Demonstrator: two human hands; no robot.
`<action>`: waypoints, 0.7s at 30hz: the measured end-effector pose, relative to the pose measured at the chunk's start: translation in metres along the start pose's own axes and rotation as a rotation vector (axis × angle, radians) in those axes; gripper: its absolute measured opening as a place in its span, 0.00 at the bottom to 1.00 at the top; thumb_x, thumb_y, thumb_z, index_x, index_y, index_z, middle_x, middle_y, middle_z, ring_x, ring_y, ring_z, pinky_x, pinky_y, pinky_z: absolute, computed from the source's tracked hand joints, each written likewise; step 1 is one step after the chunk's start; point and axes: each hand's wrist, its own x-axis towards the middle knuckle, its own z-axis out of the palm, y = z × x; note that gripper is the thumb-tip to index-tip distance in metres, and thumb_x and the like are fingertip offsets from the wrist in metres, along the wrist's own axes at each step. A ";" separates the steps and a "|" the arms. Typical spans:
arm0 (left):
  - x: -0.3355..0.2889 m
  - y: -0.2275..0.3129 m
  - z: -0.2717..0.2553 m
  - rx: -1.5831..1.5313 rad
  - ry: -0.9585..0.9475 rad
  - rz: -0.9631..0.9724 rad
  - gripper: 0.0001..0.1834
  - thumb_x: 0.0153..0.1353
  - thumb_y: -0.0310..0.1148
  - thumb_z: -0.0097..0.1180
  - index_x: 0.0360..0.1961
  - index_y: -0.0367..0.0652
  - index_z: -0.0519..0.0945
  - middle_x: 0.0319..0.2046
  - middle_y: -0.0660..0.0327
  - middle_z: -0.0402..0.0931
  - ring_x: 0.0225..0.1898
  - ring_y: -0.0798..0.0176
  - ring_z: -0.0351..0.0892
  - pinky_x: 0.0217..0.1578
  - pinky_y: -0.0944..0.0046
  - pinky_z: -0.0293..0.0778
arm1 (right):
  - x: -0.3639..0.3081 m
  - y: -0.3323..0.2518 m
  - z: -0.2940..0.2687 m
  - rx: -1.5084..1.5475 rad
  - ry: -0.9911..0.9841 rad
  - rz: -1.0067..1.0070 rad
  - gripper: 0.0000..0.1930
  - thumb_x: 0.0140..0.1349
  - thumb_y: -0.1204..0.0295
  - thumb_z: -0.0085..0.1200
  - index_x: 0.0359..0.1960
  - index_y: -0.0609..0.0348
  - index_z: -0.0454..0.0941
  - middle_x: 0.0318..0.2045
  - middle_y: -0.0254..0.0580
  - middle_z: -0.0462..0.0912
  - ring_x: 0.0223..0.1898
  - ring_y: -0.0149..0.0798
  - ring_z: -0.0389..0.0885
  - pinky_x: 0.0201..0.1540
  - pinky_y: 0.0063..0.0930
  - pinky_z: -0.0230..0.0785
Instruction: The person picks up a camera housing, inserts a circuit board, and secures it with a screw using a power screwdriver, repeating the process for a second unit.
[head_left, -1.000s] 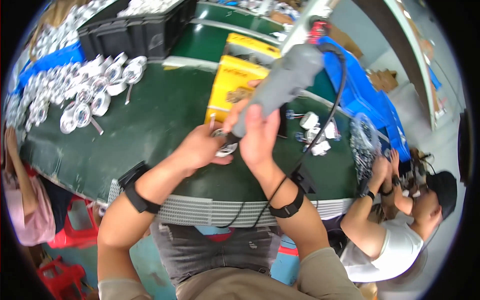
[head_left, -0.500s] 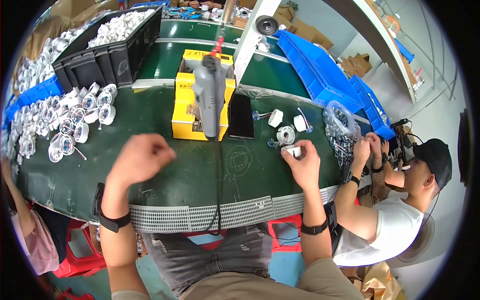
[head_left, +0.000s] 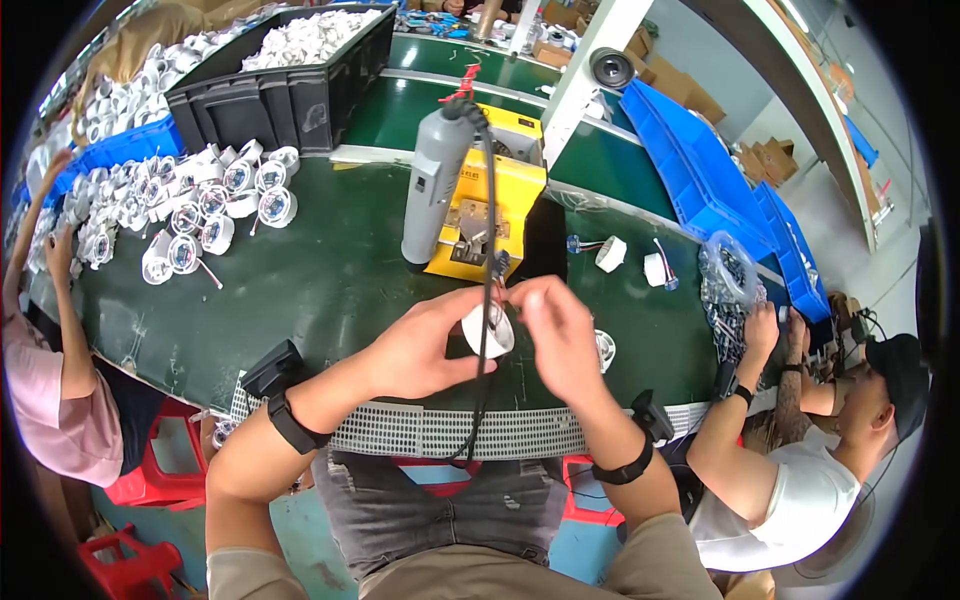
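Observation:
My left hand (head_left: 425, 345) holds a white round housing (head_left: 488, 332) between thumb and fingers, its open face turned up, low over the green workbench. At the housing's upper edge, my right hand (head_left: 560, 335) pinches with thumb and forefinger; what lies in the pinch is too small to make out. A grey power screwdriver (head_left: 432, 185) hangs just beyond my hands, its dark cable crossing in front of the housing. Behind it stands a yellow screw feeder (head_left: 510, 195). Another white housing (head_left: 605, 350) lies beside my right hand, partly hidden by it.
Many white housings with circuit boards (head_left: 215, 205) cover the bench's left side. A black crate (head_left: 290, 105) of white parts stands behind them. Two more housings (head_left: 610, 255) with wires lie right of the feeder. Blue bins (head_left: 700, 170) line the right; co-workers (head_left: 790, 480) sit on both sides.
My right hand has brought a white housing from the right to the middle. My left hand has moved right and taken hold of it. The view has shifted, and the screwdriver hangs differently.

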 end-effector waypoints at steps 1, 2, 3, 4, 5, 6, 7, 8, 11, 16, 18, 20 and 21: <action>0.000 0.001 -0.001 0.000 0.003 0.000 0.35 0.46 0.22 0.66 0.58 0.39 0.67 0.49 0.54 0.74 0.50 0.54 0.76 0.53 0.59 0.71 | 0.009 0.005 -0.006 0.006 -0.003 0.021 0.22 0.72 0.54 0.38 0.37 0.62 0.73 0.34 0.40 0.79 0.37 0.31 0.77 0.39 0.25 0.70; -0.001 0.003 -0.004 0.058 -0.002 0.036 0.35 0.44 0.20 0.65 0.57 0.39 0.68 0.50 0.54 0.73 0.51 0.51 0.75 0.53 0.58 0.70 | 0.015 0.001 -0.011 0.076 -0.034 0.147 0.23 0.72 0.52 0.36 0.38 0.62 0.72 0.32 0.42 0.79 0.34 0.33 0.78 0.36 0.25 0.71; -0.002 0.003 -0.006 0.121 -0.006 0.070 0.36 0.41 0.18 0.63 0.56 0.40 0.69 0.50 0.53 0.73 0.52 0.49 0.74 0.53 0.57 0.70 | 0.022 -0.004 -0.013 0.149 -0.070 0.271 0.25 0.72 0.50 0.34 0.39 0.61 0.72 0.31 0.43 0.80 0.31 0.34 0.80 0.33 0.24 0.72; -0.004 -0.002 -0.006 0.129 0.017 0.026 0.36 0.38 0.16 0.61 0.54 0.42 0.71 0.50 0.54 0.72 0.53 0.48 0.72 0.53 0.57 0.69 | 0.025 -0.011 -0.012 0.207 -0.093 0.391 0.26 0.71 0.48 0.33 0.40 0.62 0.71 0.30 0.47 0.81 0.28 0.37 0.81 0.31 0.25 0.74; -0.004 -0.002 -0.007 0.132 0.020 0.020 0.36 0.38 0.16 0.61 0.54 0.42 0.71 0.50 0.54 0.72 0.53 0.48 0.72 0.53 0.57 0.69 | 0.026 -0.008 -0.012 0.209 -0.100 0.393 0.26 0.71 0.48 0.33 0.40 0.62 0.71 0.30 0.47 0.81 0.28 0.37 0.81 0.31 0.25 0.74; -0.004 -0.002 -0.009 0.151 0.014 0.004 0.35 0.38 0.16 0.61 0.54 0.43 0.72 0.50 0.54 0.72 0.52 0.49 0.72 0.53 0.57 0.69 | 0.027 -0.003 -0.014 0.355 -0.171 0.432 0.26 0.71 0.48 0.34 0.41 0.62 0.72 0.31 0.48 0.81 0.29 0.38 0.82 0.32 0.27 0.76; -0.003 -0.003 -0.011 0.170 0.007 -0.012 0.34 0.39 0.15 0.61 0.53 0.45 0.73 0.50 0.54 0.71 0.52 0.49 0.72 0.52 0.57 0.69 | 0.027 0.004 -0.015 0.503 -0.242 0.472 0.26 0.71 0.48 0.35 0.41 0.63 0.72 0.32 0.49 0.82 0.30 0.39 0.83 0.34 0.29 0.77; -0.002 -0.005 -0.010 0.172 0.008 -0.017 0.34 0.39 0.15 0.61 0.53 0.45 0.73 0.50 0.54 0.71 0.52 0.49 0.72 0.52 0.57 0.69 | 0.026 0.012 -0.016 0.634 -0.271 0.442 0.21 0.70 0.54 0.41 0.42 0.63 0.73 0.33 0.48 0.82 0.32 0.39 0.83 0.37 0.32 0.78; -0.003 -0.010 -0.009 0.140 0.053 0.013 0.33 0.41 0.15 0.60 0.52 0.46 0.75 0.50 0.54 0.70 0.52 0.49 0.71 0.52 0.57 0.69 | 0.027 0.015 -0.017 0.689 -0.332 0.415 0.14 0.68 0.63 0.47 0.44 0.63 0.74 0.33 0.46 0.82 0.33 0.37 0.83 0.37 0.32 0.78; 0.000 -0.004 -0.011 0.129 0.038 -0.025 0.32 0.43 0.14 0.60 0.54 0.45 0.75 0.50 0.55 0.69 0.53 0.52 0.71 0.53 0.58 0.69 | 0.026 0.025 -0.022 0.648 -0.375 0.436 0.09 0.62 0.76 0.54 0.43 0.63 0.74 0.36 0.44 0.83 0.36 0.34 0.82 0.39 0.29 0.76; 0.002 -0.002 -0.014 -0.018 -0.006 -0.063 0.35 0.45 0.15 0.59 0.58 0.43 0.70 0.52 0.56 0.68 0.55 0.55 0.71 0.53 0.61 0.69 | 0.025 0.025 -0.019 0.630 -0.298 0.371 0.08 0.63 0.75 0.54 0.42 0.63 0.75 0.36 0.44 0.83 0.36 0.34 0.82 0.40 0.28 0.76; 0.000 -0.003 -0.012 -0.262 0.004 -0.171 0.34 0.47 0.15 0.59 0.59 0.43 0.69 0.51 0.57 0.69 0.54 0.59 0.72 0.53 0.63 0.69 | 0.024 0.019 -0.017 0.621 -0.193 0.281 0.08 0.64 0.75 0.54 0.41 0.65 0.75 0.35 0.45 0.83 0.35 0.34 0.82 0.40 0.28 0.75; -0.001 -0.003 -0.012 -0.506 0.019 -0.277 0.33 0.49 0.15 0.60 0.59 0.42 0.68 0.50 0.59 0.70 0.53 0.62 0.73 0.53 0.64 0.69 | 0.022 0.019 -0.016 0.624 -0.186 0.282 0.08 0.64 0.75 0.54 0.41 0.65 0.75 0.35 0.45 0.83 0.35 0.34 0.82 0.40 0.28 0.75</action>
